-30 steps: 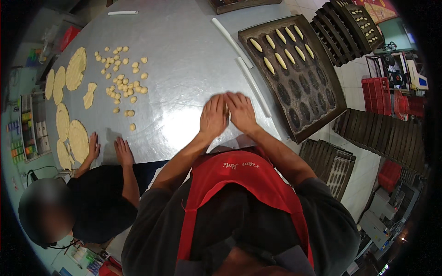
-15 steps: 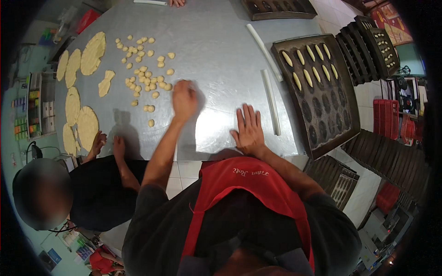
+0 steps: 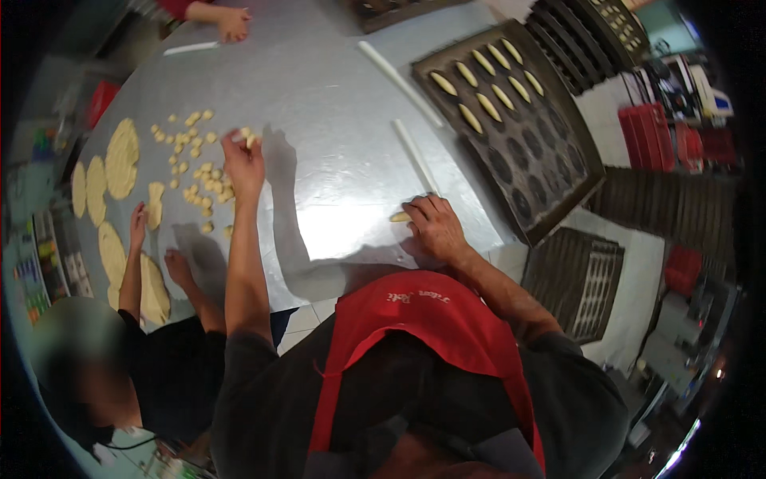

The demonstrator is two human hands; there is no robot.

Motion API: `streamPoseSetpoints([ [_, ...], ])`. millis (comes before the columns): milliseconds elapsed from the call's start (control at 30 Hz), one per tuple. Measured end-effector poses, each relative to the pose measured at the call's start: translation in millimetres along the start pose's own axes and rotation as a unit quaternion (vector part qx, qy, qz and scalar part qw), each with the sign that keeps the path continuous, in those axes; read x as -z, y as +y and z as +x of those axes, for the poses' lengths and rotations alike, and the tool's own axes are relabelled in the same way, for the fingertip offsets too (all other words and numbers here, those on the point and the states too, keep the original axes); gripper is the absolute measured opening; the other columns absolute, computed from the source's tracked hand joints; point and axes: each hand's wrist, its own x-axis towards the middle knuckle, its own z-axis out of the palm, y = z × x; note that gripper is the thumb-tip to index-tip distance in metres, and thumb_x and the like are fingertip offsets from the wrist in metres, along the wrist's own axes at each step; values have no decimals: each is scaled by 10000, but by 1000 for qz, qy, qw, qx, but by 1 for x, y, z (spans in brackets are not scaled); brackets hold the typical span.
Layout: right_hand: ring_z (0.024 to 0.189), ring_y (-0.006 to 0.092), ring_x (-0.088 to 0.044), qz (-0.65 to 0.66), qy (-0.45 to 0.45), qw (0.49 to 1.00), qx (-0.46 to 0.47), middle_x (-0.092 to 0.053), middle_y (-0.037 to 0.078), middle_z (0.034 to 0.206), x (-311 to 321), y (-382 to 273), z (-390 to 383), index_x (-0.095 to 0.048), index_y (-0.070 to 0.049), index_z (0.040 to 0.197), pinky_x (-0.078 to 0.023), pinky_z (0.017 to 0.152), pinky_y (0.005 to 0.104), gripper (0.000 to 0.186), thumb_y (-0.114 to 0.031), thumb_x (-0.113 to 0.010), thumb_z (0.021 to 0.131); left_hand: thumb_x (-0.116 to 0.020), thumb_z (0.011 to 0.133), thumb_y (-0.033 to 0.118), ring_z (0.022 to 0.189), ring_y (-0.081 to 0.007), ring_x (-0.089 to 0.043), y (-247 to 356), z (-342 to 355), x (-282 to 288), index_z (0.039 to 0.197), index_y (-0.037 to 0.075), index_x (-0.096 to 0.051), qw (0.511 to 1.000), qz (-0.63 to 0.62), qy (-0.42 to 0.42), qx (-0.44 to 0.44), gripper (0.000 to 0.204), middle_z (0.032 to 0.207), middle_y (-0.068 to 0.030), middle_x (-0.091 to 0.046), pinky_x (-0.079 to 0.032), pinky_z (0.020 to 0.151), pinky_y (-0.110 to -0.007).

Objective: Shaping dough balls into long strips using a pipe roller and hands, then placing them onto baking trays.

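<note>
My left hand is up at the right side of the scattered dough balls, its fingers pinched round small dough balls. Closer to the table's front edge, my right hand has curled fingers on a small rolled dough piece, whose end sticks out on the left. The fingers hide the rest of that piece. Beyond this hand lies a white rod. Finger-shaped dough pieces fill two rows of hollows in the dark moulded tray on the right.
Flattened dough sheets lie along the metal table's left side. A co-worker's hand is near a narrow dough strip. Another person's hand is at the far edge. A second white rod lies beside the tray. Stacked trays stand beyond.
My left hand has left the bare metal and now holds dough balls. My right hand, flat before, has curled over a dough piece. The view has turned; a co-worker's hand has reached forward.
</note>
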Motion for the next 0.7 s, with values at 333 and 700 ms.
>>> streamPoseSetpoints([
  [333,846,255,-738,170,362,889,-224,-754,127,1024,120,103,16,-717,-23,1193,-605,768,360,256,-42,-799,952,-772,989,-20,924,-111,-687,41,-199,-78,1199,14,-700,955,-208,-174,118,225,1032,-42,-734,-549,854,-246],
  [700,1102,414,-634,13,93,994,-53,-693,160,1153,19,56,34,-704,-39,1210,-531,965,468,316,-73,-763,901,-778,949,193,1082,-305,-678,116,-253,-139,1280,75,-770,936,185,-138,-264,351,1304,-75,-746,-552,912,-480],
])
